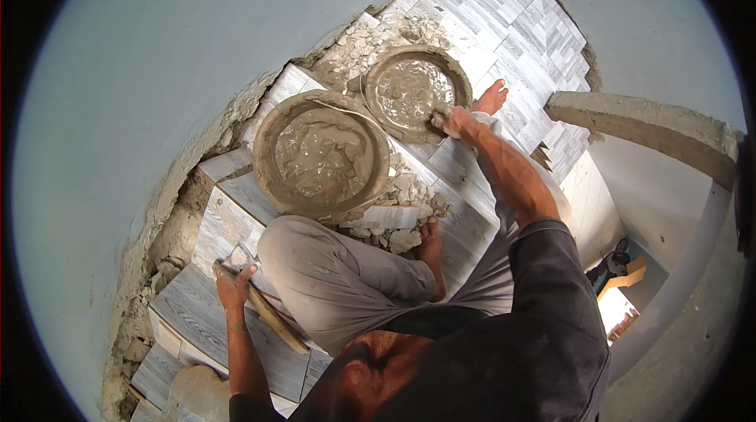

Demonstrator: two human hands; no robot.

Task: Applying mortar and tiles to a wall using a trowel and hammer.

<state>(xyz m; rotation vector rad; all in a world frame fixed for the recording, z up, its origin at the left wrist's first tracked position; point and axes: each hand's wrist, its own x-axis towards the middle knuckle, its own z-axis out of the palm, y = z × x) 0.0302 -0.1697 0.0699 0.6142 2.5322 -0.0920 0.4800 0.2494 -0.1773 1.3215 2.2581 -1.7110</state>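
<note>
My right hand (455, 121) reaches to the near right rim of the far basin (459, 75), which holds wet grey mortar (411, 94). Its fingers are curled and smeared with mortar; whatever is in them is hidden. Beside it stands a nearer, wider basin (266, 156) with thicker mortar (323, 158). A thin pale handle (346, 109) arches over that basin's far rim. On the left, my left hand (233, 286) is closed about the head of what looks like a hammer, whose wooden handle (277, 321) slants down toward my knee over the tiled steps.
Grey wood-patterned tiles (504, 12) cover the stairs. Rubble (405, 194) and a cut tile piece (384, 217) lie by my bare foot (431, 253). A rough broken wall edge (169, 186) runs along the left. A concrete beam (642, 119) juts out at right.
</note>
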